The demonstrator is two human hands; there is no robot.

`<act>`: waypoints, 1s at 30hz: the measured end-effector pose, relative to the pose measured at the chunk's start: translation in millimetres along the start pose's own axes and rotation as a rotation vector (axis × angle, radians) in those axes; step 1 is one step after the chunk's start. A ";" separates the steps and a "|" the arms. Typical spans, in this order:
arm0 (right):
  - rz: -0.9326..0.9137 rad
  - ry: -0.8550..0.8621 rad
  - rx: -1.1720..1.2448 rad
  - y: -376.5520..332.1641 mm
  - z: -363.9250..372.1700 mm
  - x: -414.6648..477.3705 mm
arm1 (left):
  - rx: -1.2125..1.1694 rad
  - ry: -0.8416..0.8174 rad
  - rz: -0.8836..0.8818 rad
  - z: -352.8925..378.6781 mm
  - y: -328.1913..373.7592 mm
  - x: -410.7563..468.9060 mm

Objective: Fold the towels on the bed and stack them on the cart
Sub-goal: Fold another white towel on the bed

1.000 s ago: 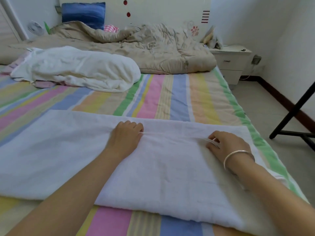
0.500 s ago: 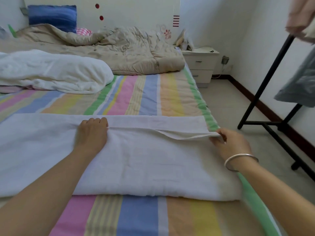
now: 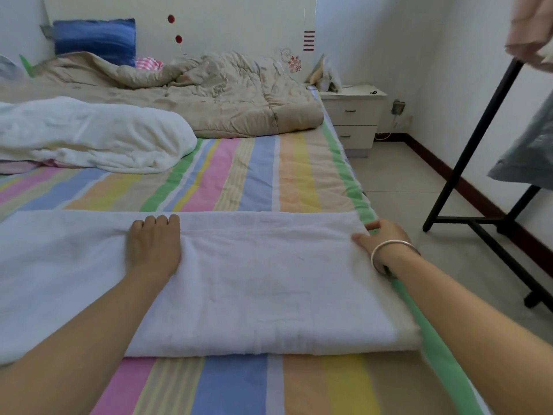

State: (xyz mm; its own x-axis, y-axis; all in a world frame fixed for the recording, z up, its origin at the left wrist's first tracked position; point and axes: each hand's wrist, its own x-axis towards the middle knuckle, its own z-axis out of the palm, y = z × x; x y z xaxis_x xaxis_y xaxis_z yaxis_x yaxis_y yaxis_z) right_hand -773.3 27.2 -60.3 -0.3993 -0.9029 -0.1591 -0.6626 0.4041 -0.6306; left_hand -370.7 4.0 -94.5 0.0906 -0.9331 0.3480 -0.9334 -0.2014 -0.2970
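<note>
no readable text, labels, brands or numbers anywhere

Your towel (image 3: 269, 280) lies across the near bed (image 3: 254, 181), with your left hand (image 3: 154, 247) on its far edge and your right hand (image 3: 384, 238) at its far right corner. A heap of cloth (image 3: 89, 133) lies far left, a quilt (image 3: 209, 97) behind it. A nightstand (image 3: 353, 115) and a rack (image 3: 478, 121) stand to the right.
</note>
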 end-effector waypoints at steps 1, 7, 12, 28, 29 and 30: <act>-0.014 0.043 -0.052 0.4 2.3 -1.0 | -0.018 0.020 0.011 4.1 -1.1 0.0; -0.456 0.196 -0.513 -39.3 31.3 -38.1 | -0.363 0.272 0.147 13.5 -9.6 -5.2; -0.567 -0.263 -0.683 -54.1 86.9 -110.2 | -0.600 0.161 0.289 -12.9 -8.3 -42.8; -0.725 -0.013 -0.606 -206.4 224.5 -234.0 | -0.843 0.111 -0.253 3.5 -239.5 -105.4; -0.785 0.069 -0.485 -221.0 228.3 -231.8 | -0.851 0.104 -0.319 9.3 -256.1 -106.3; -0.848 0.099 -0.353 -236.6 235.3 -230.1 | -0.855 0.094 -0.365 14.2 -270.4 -106.9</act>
State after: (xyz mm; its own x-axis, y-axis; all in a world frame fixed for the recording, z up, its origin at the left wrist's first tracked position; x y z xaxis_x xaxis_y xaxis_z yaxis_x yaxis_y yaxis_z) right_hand -375.6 105.0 -53.2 0.2661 -0.9071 0.3262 -0.9065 -0.3506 -0.2353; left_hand -123.0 154.0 -64.0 0.4348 -0.8197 0.3728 -0.7949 -0.1547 0.5867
